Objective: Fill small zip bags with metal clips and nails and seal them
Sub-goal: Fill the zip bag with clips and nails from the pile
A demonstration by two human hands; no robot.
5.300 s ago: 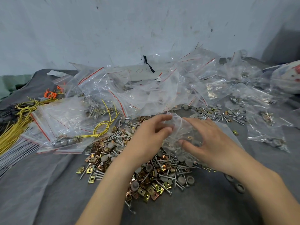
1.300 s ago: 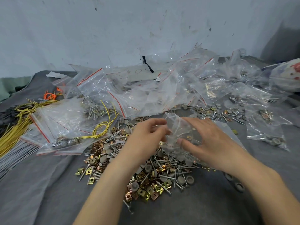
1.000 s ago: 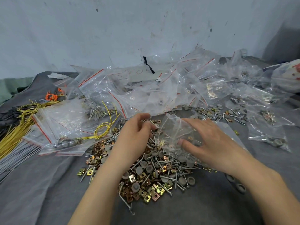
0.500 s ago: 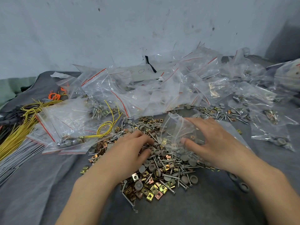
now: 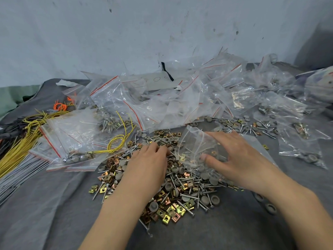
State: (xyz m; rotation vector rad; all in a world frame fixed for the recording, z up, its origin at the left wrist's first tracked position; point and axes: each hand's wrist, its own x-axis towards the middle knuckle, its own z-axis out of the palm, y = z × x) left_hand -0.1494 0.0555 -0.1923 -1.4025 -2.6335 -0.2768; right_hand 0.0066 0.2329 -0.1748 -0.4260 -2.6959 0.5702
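Observation:
A heap of brass-coloured metal clips, silver nails and grey round caps (image 5: 180,192) lies on the grey cloth in front of me. My right hand (image 5: 239,159) holds a small clear zip bag (image 5: 196,147) by its side, thumb and fingers pinching the plastic, its mouth facing left over the heap. My left hand (image 5: 149,163) lies palm down on the heap just left of the bag, its fingertips curled into the pieces; what they hold is hidden.
A big mound of clear zip bags with red seal lines (image 5: 162,101) fills the back. Filled bags (image 5: 75,141) lie at the left beside yellow wires (image 5: 19,147), and more filled bags (image 5: 302,141) at the right. A wall stands behind.
My left hand left the bag's mouth and came down left onto the heap. My right hand kept hold of the bag, which now sits a little lower.

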